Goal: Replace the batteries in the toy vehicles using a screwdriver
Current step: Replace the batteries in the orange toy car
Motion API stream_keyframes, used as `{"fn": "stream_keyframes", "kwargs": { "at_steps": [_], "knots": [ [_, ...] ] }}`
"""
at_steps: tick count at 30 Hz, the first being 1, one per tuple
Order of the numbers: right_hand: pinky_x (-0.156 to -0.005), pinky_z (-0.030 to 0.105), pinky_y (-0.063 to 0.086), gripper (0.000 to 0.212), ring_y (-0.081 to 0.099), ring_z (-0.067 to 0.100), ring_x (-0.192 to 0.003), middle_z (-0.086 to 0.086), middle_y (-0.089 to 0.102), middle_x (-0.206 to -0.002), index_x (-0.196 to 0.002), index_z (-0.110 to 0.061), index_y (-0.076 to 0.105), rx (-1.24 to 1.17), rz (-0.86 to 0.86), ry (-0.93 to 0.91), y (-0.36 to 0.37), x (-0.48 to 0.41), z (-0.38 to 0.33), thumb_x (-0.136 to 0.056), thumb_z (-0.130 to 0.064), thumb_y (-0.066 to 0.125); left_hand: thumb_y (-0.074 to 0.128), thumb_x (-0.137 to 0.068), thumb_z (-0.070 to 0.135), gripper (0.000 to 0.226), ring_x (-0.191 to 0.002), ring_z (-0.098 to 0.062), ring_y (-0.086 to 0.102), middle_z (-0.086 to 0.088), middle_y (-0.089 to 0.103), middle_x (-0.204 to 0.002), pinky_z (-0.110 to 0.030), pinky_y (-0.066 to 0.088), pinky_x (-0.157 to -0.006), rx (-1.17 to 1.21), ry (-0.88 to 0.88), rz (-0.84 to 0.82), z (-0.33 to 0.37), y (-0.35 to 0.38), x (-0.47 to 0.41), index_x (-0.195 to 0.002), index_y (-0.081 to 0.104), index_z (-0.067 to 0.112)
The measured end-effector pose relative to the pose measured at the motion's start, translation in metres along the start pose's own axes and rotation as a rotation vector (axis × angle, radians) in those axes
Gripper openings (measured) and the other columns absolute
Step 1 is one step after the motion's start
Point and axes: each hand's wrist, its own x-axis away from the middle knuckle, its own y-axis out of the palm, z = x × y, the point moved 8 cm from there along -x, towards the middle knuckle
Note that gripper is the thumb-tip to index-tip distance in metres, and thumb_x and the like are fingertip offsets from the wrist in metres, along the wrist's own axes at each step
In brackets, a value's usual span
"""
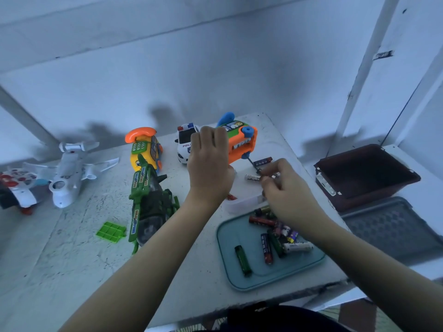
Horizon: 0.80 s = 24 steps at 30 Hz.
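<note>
left hand (210,164) holds toy (242,144), right hand (287,190) pinches screwdriver (253,165)

Dim bluish light, soft wall shadows, wide-angle edge bending, slight blur

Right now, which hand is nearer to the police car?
Left. The left hand holds the orange toy right beside the police car; the right hand pinches the screwdriver farther right, past that toy.

Left hand (208,164) curled, knuckles up, right hand (285,190) fingertips pinched, forearms extended
</note>
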Motion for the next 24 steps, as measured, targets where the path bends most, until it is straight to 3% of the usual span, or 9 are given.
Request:
{"fn": "stream_keyframes", "kwargs": {
  "at_steps": [3,7,12,21,24],
  "knots": [
    [-0.039,0.016,0.028,0.007,0.032,0.004,-0.036,0.007,0.054,-0.062,-0.094,-0.019,0.051,-0.03,0.026,-0.046,-0.017,-0.008,0.001,-0.097,-0.014,0.047,0.077,-0.037,-0.002,0.064,-0.078,-0.032,0.05,-0.017,0.054,-0.091,-0.026,0.031,-0.055,0.131,-0.084,-0.035,-0.008,-0.003,0.0,-0.093,0.047,0.003],
    [-0.041,0.021,0.029,0.006,0.029,0.009,-0.039,0.026,0.054,-0.064,-0.091,-0.018,0.056,-0.011,0.05,-0.103,-0.036,-0.017,-0.002,-0.095,-0.014,0.053,0.078,-0.044,0.001,0.057,-0.082,-0.023,0.037,-0.017,0.051,-0.096,-0.029,0.03,-0.059,0.247,-0.155,-0.081,-0.012,-0.002,0.001,-0.094,0.051,-0.002],
    [-0.042,0.019,0.029,0.007,0.03,0.008,-0.04,0.026,0.055,-0.065,-0.09,-0.019,0.057,0.039,0.03,-0.157,-0.04,-0.023,-0.004,-0.095,-0.014,0.054,0.08,-0.05,0.006,0.059,-0.087,-0.021,0.034,-0.015,0.049,-0.103,-0.03,0.029,-0.064,0.277,-0.202,-0.133,-0.015,0.001,0.002,-0.1,0.05,-0.001],
    [-0.039,0.017,0.023,0.01,0.024,0.012,-0.043,0.017,0.042,-0.06,-0.086,-0.009,0.06,-0.114,-0.098,-0.103,-0.047,-0.036,0.003,-0.093,-0.005,0.055,0.081,-0.044,0.004,0.059,-0.082,-0.022,0.035,-0.014,0.049,-0.097,-0.017,0.02,-0.055,0.272,-0.153,-0.128,-0.014,0.001,0.001,-0.094,0.05,0.001],
    [-0.041,0.02,0.022,0.01,0.023,0.016,-0.048,0.016,0.042,-0.059,-0.084,-0.008,0.061,-0.094,-0.14,-0.103,-0.053,-0.036,0.007,-0.092,-0.005,0.056,0.081,-0.043,0.003,0.06,-0.083,-0.023,0.035,-0.016,0.051,-0.096,-0.027,0.029,-0.056,0.242,-0.122,-0.122,-0.011,0.002,0.002,-0.094,0.051,0.0]
  ]
}}
